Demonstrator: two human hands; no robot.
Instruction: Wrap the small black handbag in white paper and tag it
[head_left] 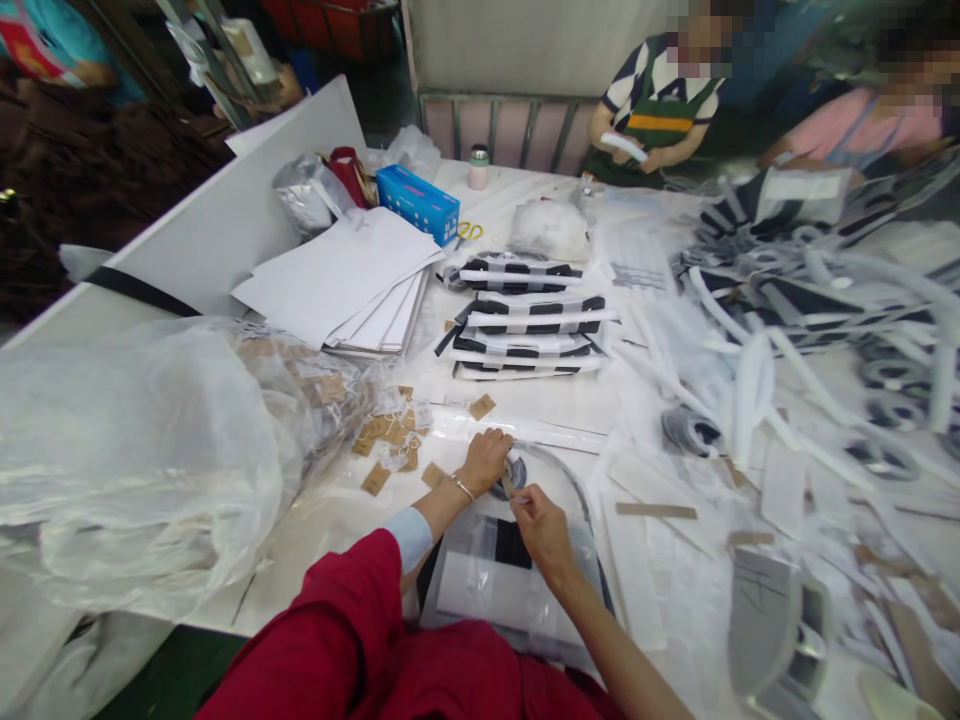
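Observation:
In front of me lies a flat, clear-wrapped package (487,585) with white and black panels. A grey strap (574,470) loops out of its far side, and a small grey coil (516,472) sits at its far edge. Over this coil, my left hand (484,462) is closed, its fingers bent down onto the coil's edge. My right hand (544,530) pinches the near end of a small brown tag (508,486) beside the coil. Left of my hands, several loose brown tags (394,430) with white strings are scattered on the white table (337,520).
A big clear plastic bag (142,450) of tags fills the left. Beyond my hands are strapped black-and-white bundles (529,315), white sheets (345,270) and a blue box (418,203). Coils (690,430) and padded strips crowd the right. Co-workers (660,100) stand across the table.

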